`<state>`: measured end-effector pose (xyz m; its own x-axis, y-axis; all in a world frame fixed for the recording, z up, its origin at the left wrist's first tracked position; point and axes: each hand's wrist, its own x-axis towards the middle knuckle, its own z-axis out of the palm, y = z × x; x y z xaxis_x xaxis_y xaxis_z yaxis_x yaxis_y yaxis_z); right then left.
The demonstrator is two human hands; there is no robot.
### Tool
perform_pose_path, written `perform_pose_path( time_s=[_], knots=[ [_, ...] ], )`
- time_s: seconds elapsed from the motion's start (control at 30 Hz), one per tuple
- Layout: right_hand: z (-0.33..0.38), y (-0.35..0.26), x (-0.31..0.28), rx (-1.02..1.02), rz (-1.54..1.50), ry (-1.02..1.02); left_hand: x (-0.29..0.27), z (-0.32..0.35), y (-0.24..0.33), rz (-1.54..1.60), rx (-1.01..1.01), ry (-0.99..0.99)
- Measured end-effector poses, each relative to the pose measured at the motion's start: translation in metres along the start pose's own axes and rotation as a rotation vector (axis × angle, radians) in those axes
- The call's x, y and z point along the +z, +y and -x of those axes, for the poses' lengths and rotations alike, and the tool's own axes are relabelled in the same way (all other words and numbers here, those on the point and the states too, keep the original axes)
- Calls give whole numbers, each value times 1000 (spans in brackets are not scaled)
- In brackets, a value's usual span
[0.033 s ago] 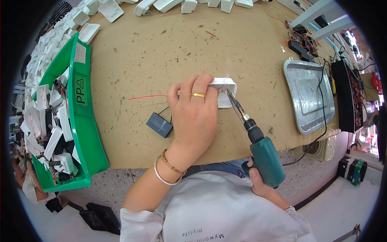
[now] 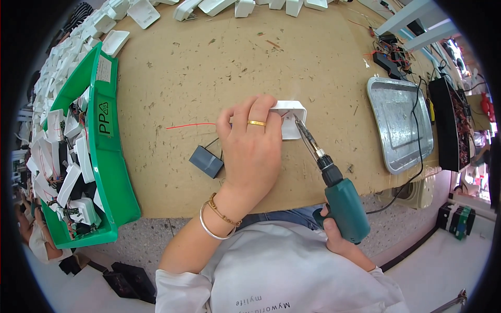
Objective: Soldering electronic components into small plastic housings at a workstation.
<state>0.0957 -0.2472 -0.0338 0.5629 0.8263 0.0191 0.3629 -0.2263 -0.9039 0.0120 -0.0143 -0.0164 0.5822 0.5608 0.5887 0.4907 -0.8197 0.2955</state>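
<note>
My left hand (image 2: 251, 141) is closed over a small white plastic case (image 2: 296, 106) on the table, covering its left part; the fingertips are partly hidden. A thin red wire (image 2: 189, 125) runs out leftward from under that hand. Beside the wrist lies a dark grey rectangular block (image 2: 206, 161) with black leads. My right hand (image 2: 336, 237) is wrapped round the grip of a green soldering gun (image 2: 346, 207). The gun slants up and left, its metal tip down inside the case's right end. Whether the tip touches the case floor, I cannot tell.
On the left stands a green bin (image 2: 107, 156) of white housings and wired parts. More white housings (image 2: 143, 14) line the far edge. To the right are a metal tray (image 2: 399, 125) crossed by a black cord (image 2: 417, 117) and a black box (image 2: 448, 125) of small parts.
The soldering gun has shifted very slightly to the right. My left hand, the case and the wire look the same.
</note>
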Motion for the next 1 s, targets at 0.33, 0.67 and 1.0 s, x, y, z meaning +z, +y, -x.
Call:
perform_pose_path(
  time_s=[0.33,0.67,1.0],
  knots=[
    [0,2,1,-10,-175,52,0,1,-1,-7,7,-13],
    [0,7,1,-59,-124,34,-10,-1,1,-34,65,67],
    [6,5,0,61,-233,-29,-79,19,-33,-132,-350,-60]
  ],
)
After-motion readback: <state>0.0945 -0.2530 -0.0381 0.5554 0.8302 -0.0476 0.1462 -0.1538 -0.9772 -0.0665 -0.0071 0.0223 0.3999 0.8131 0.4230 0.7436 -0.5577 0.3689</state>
